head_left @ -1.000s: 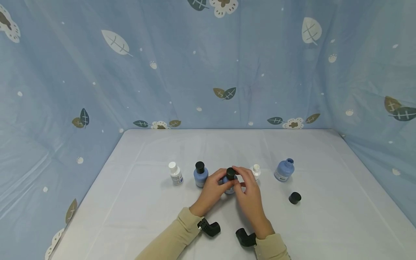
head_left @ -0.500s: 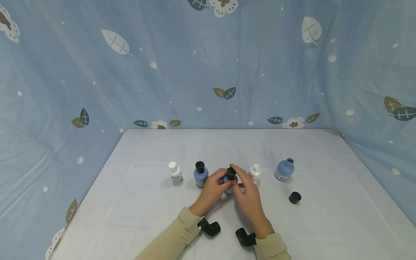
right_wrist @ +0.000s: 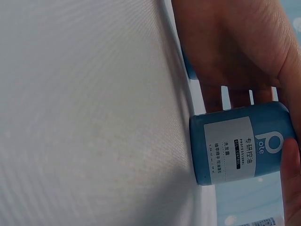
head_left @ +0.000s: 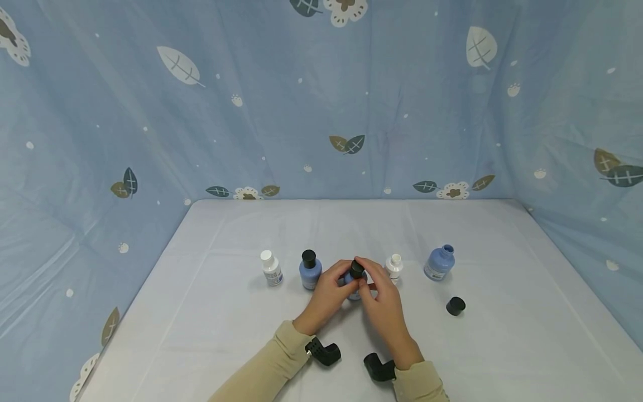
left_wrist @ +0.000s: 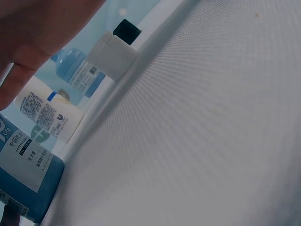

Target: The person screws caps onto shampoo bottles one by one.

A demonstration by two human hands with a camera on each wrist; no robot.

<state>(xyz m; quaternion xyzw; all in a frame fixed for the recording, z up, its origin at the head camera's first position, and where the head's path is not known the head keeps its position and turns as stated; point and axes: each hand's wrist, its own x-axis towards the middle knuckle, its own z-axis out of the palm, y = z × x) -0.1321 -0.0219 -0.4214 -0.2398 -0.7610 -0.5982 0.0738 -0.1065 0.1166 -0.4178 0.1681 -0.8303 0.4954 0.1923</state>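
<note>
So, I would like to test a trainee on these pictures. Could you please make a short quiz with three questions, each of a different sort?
1. True or false: in the head view, the rightmost blue bottle stands with its neck uncapped.

2. Multiple choice: the left hand and the right hand meet at a bottle with a label. What colour is its cap?
a) white
b) black
c) blue

3. Short answer: in the head view, which small black thing lies by itself on the table, to the right of the right hand?

Key:
1. True
2. b
3. A loose cap
</note>
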